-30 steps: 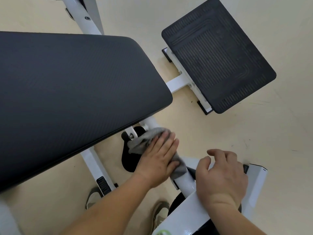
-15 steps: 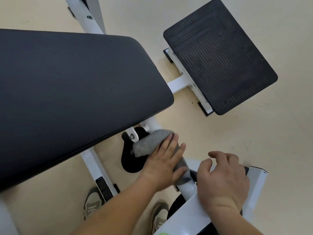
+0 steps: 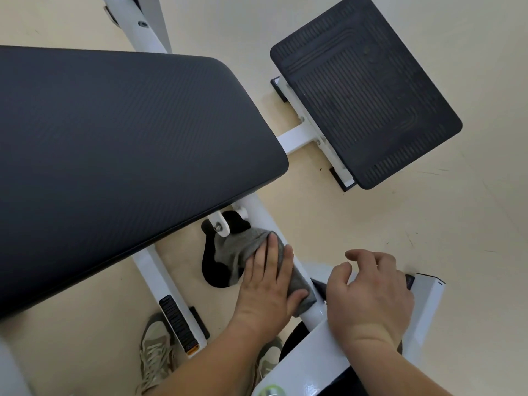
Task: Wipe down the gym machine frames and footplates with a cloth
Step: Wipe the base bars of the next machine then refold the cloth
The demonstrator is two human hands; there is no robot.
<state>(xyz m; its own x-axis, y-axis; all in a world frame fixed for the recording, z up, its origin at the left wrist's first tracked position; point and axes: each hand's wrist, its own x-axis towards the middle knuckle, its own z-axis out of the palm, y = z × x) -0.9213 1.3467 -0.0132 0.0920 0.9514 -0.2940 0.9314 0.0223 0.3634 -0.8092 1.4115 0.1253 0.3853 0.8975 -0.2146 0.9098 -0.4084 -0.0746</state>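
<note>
Nearest the camera, two bare forearms reach in from the bottom edge, above a pair of pale shoes (image 3: 155, 350) standing on the beige floor (image 3: 428, 224). The right hand (image 3: 371, 298) rests its heel on a white panel (image 3: 311, 347) at the lower right, with the fingers loosely bent, the index finger lifted off the surface and nothing grasped. Just to its left, apart from it, the left hand (image 3: 268, 287) lies palm down on the grey cloth (image 3: 237, 250), its fingers straight and spread over the fabric and the thumb lying along the cloth's near right edge, pressing rather than clutching. The cloth is draped over the slanting white frame tube (image 3: 264, 215), which runs from the panel up toward the underside of the seat; most of the cloth is under the left palm, and a bunched part sticks out past the fingertips toward a small white bracket with a bolt. Below the cloth, on the floor, sits a rounded black piece (image 3: 211, 270). To the left, a second white frame leg (image 3: 148, 270) carries a ribbed black tread near the shoes. Farther on, the big black padded bench (image 3: 128, 152) fills the left half of the view, overhanging the frame. Farthest, at the upper right and well apart from both hands, the black ribbed footplate (image 3: 365, 90) stands on a white bracket.
</note>
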